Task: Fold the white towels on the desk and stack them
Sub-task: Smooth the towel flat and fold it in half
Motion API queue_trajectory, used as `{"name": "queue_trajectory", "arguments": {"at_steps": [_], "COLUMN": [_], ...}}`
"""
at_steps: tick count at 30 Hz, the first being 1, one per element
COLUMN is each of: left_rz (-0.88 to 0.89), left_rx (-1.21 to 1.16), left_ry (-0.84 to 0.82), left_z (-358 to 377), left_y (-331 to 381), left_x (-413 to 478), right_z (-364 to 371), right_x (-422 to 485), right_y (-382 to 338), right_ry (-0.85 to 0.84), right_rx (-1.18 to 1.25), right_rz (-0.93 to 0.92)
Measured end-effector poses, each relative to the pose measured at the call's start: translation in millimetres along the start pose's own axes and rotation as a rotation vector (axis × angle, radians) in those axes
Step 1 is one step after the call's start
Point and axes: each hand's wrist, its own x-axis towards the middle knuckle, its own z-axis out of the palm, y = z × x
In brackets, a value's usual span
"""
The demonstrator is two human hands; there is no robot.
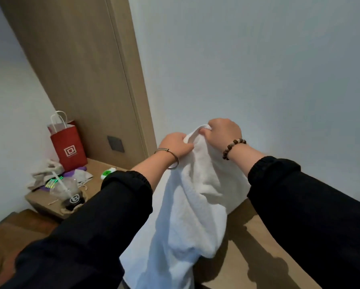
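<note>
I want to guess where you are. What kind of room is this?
Likely a hotel room or bedroom: a wooden desk along a plain wall, a red paper bag and a drink cup on a low side table, and a white towel held up.

- wears a long black left sleeve (112, 215), soft fabric, with a gathered ribbed cuff
- wears a matching black right sleeve (310, 205), same ribbed cuff
- carries a thin silver bangle (177, 161) at the wrist of the left hand (176, 146)
- carries a bracelet (234, 147) of round brown and pale beads at the wrist of the right hand (225, 134)
</note>
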Motion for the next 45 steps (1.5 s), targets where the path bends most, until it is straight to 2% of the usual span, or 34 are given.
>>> {"name": "queue_trajectory", "arguments": {"at_steps": [3, 7, 9, 13, 16, 18, 22, 24, 33, 37, 42, 45], "left_rz": [0.037, 0.035, 0.055, 0.132, 0.224, 0.246, 0.185, 0.135, 0.006, 0.008, 0.004, -0.062], "left_rx": [0.182, 0.164, 0.005, -0.445, -0.56, -0.446, 0.142, 0.292, 0.351, 0.244, 0.235, 0.293], "left_ry": [0.083, 0.151, 0.135, -0.047, -0.117, -0.026, 0.193, 0.258, 0.434, 0.37, 0.397, 0.255], "left_z": [-52, -117, -151, -215, -250, -266, -275, -270, -246, -232, -211, -179], "left_y": [24, 60, 78, 98, 102, 107, 110, 103, 69, 52, 39, 17], "left_x": [19, 32, 34, 28, 27, 31, 43, 48, 65, 76, 83, 82], "right_z": [-29, -75, -103, -158, -188, -204, -222, -226, -245, -251, -240, -226], "right_x": [23, 51, 65, 85, 94, 99, 108, 110, 108, 105, 104, 103], "right_y": [-23, -52, -66, -92, -111, -121, -127, -126, -101, -86, -83, -76], "right_ry": [0.178, 0.373, 0.451, 0.579, 0.658, 0.697, 0.702, 0.698, 0.805, 0.863, 0.875, 0.851], "right_rx": [-0.057, -0.124, -0.132, -0.146, -0.13, -0.13, -0.19, -0.209, -0.124, -0.091, -0.045, 0.017], "right_rz": [-0.05, -0.099, -0.114, -0.144, -0.154, -0.152, -0.131, -0.125, 0.012, 0.02, 0.049, 0.111]}}
